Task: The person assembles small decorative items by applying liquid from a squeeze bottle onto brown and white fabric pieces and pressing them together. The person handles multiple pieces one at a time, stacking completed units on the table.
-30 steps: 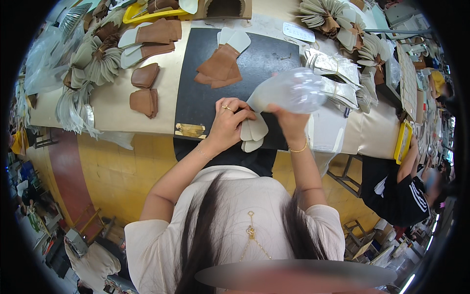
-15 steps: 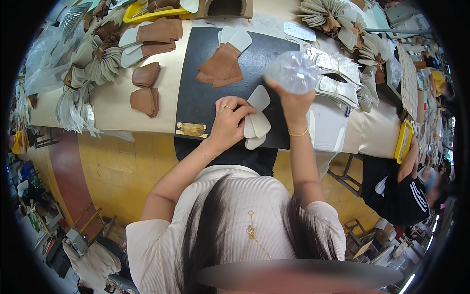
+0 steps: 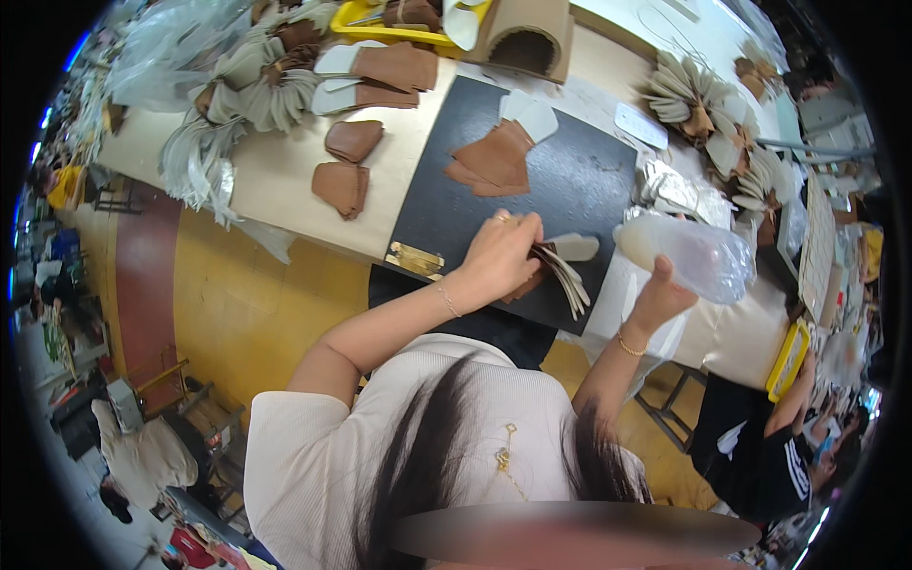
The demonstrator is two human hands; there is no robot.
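Observation:
My left hand (image 3: 499,256) is closed on a small fanned bunch of leather pieces (image 3: 570,280), cream with some brown showing, over the front part of a black board (image 3: 451,152). My right hand (image 3: 663,299) grips a clear plastic bottle (image 3: 708,261), tilted sideways with its cloudy narrower end toward the bunch. Whether anything comes out of the bottle, I cannot tell. Farther back on the board lies a fanned set of brown leather pieces (image 3: 494,157) with pale ends.
Left of the board are brown leather stacks (image 3: 340,190) and brown-and-white strips (image 3: 394,71). Cream bundles (image 3: 275,85) stand at the far left, with more bundles (image 3: 698,95) at the back right. A cardboard tube (image 3: 524,38) and yellow tray (image 3: 370,28) sit behind. At right, another person (image 3: 760,446) is seated.
The bottle has gone from nearly end-on to lying sideways, lower and to the right. My left hand has turned the bunch more edge-on. The whole view has rotated.

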